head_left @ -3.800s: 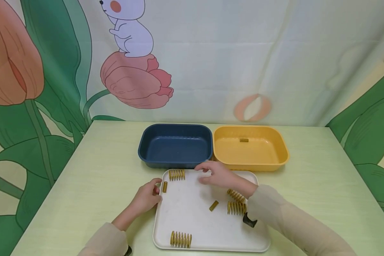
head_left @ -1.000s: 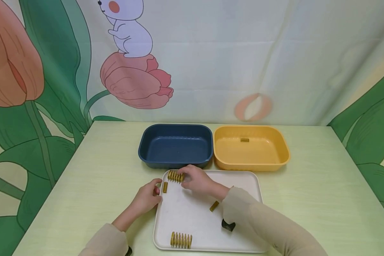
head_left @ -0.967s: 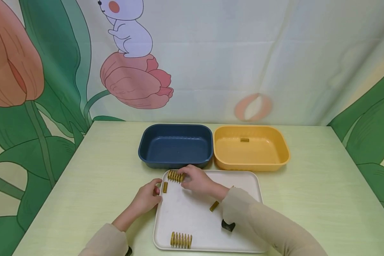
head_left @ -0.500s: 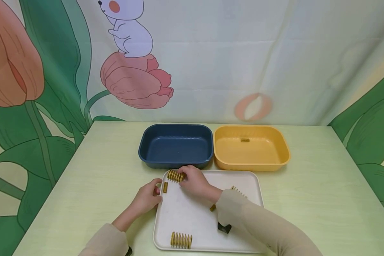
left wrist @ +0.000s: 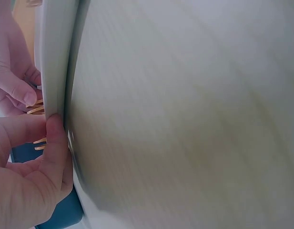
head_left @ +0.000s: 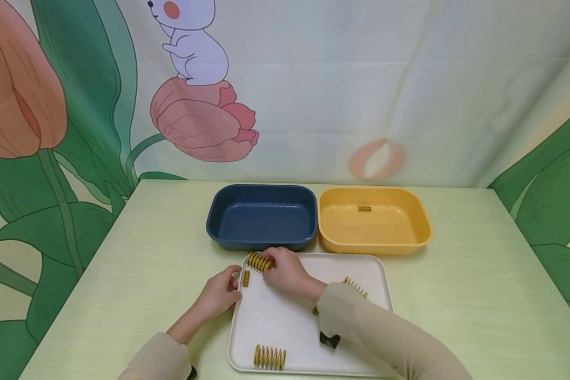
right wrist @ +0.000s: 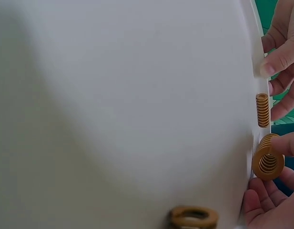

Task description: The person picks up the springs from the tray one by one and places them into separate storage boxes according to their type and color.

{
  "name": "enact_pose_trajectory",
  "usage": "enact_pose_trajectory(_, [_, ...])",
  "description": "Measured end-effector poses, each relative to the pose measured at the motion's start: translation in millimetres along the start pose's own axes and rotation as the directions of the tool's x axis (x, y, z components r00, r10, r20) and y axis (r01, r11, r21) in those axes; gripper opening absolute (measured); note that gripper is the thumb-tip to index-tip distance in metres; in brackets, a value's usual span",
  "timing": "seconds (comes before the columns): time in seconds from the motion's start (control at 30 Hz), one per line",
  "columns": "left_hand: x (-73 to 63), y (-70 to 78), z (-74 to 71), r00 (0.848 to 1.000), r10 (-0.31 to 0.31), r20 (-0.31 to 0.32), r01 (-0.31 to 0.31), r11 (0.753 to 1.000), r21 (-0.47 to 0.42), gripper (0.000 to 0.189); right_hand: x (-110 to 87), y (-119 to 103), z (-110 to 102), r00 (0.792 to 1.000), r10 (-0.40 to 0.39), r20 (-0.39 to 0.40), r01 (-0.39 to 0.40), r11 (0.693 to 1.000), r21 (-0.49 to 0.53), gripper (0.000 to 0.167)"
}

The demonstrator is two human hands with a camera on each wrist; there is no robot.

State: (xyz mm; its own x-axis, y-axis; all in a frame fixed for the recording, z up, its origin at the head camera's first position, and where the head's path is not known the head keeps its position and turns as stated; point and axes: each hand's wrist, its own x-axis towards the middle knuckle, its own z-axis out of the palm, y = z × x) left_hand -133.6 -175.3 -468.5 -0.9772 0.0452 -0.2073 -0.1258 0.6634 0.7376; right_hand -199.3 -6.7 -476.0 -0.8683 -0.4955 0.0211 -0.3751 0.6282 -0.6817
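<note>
Right hand [head_left: 288, 271], hovering seconds earlier, now pinched large spring [head_left: 258, 262] at far left corner of tray [head_left: 275, 319]; spring slanted, seemingly secured. Left hand [head_left: 216, 293] pinched left edge.

Head cam looked forward-down over the tray [head_left: 285, 322]; wrist cams sat close, left outside its left edge, right above it, both catching the far-left corner.

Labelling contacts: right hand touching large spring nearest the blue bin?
Touching: right wrist view shows the right hand pinching the large spring, thumb against coils.
</note>
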Motion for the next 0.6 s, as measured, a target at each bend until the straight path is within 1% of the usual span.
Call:
enact_pose_trajectory(0.27, [-0.2, 0.2, 0.4, 1.000, -0.003, 0.002, 0.003, 1.000, -0.005, 0.049, 0.8, 1.4, 1.7, 1.000, 0.008, 0.000, -0.008, 1.000, 0.024, 0.032])
enact_pose_trajectory(0.6, [-0.2, 1.4, 0.4, 1.000, -0.012, 0.007, 0.012, 1.000, -0.003, 0.049, -0.4, 3.0, 0.3, 1.000, 0.028, 0.002, -0.028, 0.999, 0.028, 0.028])
